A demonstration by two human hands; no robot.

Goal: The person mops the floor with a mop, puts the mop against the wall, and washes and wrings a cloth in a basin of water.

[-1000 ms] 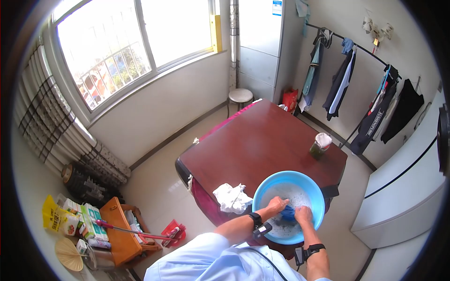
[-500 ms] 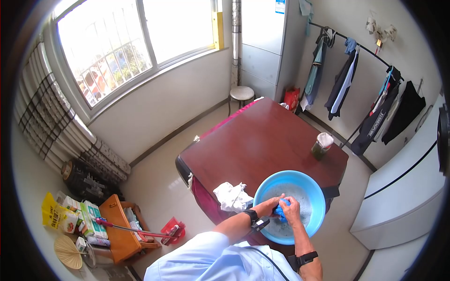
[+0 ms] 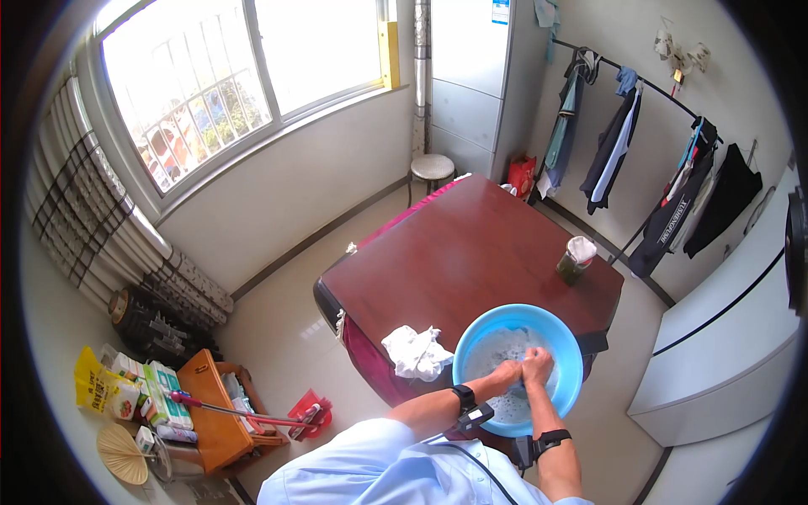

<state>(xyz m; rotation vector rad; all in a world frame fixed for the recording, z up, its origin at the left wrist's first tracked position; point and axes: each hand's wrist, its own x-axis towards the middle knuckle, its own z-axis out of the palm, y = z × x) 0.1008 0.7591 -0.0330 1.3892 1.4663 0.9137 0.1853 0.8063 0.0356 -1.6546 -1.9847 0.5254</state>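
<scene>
Both hands are inside a light blue basin (image 3: 576, 370) of sudsy water at the front of the table. My left hand (image 3: 508, 373) is low over the suds, fingers closed. Right beside it, my right hand (image 3: 537, 367) is curled into a fist. The blue cloth that both gripped a moment earlier is hidden now, behind the hands or under the suds. A crumpled white cloth (image 3: 414, 352) lies on the table just left of the basin.
The dark red table (image 3: 454, 252) carries a jar (image 3: 576, 259) with a whitish cover at its right side. A stool (image 3: 432, 167) stands behind it. Clothes hang from a rack (image 3: 656, 84) on the right. An orange cabinet (image 3: 220, 421) and a red dustpan (image 3: 311, 412) are at lower left.
My hands have moved right and slightly away from me within the basin. The blue cloth, visible between them before, no longer shows. The white cloth has stayed put.
</scene>
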